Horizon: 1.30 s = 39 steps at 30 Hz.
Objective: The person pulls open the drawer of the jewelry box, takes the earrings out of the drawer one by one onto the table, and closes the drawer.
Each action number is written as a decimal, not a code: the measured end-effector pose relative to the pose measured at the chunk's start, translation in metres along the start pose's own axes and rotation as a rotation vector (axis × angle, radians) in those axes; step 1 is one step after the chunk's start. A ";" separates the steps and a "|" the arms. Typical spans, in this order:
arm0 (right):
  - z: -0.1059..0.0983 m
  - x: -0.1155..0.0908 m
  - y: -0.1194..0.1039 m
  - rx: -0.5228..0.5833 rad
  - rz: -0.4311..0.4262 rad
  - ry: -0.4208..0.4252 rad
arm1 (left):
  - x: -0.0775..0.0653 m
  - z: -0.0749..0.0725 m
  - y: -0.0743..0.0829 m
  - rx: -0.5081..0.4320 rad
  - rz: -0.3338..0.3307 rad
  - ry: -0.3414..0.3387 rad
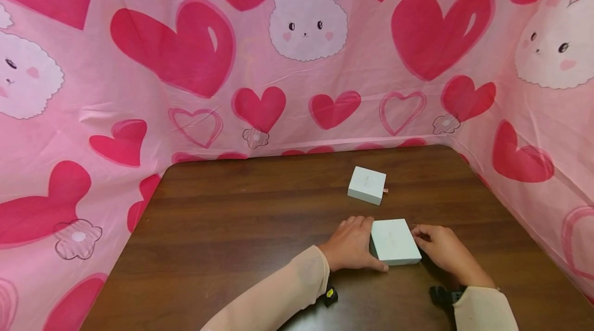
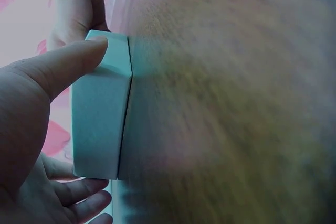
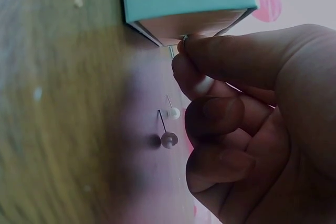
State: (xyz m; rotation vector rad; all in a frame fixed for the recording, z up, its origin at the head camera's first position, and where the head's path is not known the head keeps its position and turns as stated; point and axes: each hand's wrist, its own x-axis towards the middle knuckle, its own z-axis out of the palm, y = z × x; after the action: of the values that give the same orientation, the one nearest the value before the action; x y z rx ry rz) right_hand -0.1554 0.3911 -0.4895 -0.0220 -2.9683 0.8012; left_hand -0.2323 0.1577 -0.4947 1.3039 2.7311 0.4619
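Note:
A small pale mint drawer box (image 1: 395,242) lies flat on the table between my two hands. My left hand (image 1: 351,246) grips it from the left, thumb along the near side and fingers at the far side; the left wrist view shows the thumb pressed on the box wall (image 2: 100,124). At the box's right end, my right hand (image 3: 236,108) pinches a small pull tab with thumb and forefinger, the tab mostly hidden by the fingertips. Beyond those fingers lie two pin-like pieces, one with a pearl-like bead (image 3: 169,140), the other with a white bead (image 3: 174,113).
A second pale box (image 1: 367,185) with a small pinkish tab on its right side stands farther back on the brown wooden table (image 1: 260,207). A pink cloth (image 1: 297,78) printed with hearts and rabbits hangs around the table's back and sides.

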 end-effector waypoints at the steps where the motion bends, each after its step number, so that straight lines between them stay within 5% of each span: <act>1: 0.000 0.000 0.000 0.002 0.002 0.000 | 0.000 0.000 0.000 0.003 -0.001 -0.004; 39: -0.003 -0.001 0.001 -0.005 0.016 -0.014 | 0.000 0.000 0.001 0.019 -0.007 -0.045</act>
State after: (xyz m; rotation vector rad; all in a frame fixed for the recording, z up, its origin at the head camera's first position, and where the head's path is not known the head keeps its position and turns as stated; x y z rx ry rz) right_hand -0.1541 0.3930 -0.4874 -0.0401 -2.9870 0.7997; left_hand -0.2311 0.1584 -0.4942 1.2928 2.7089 0.4019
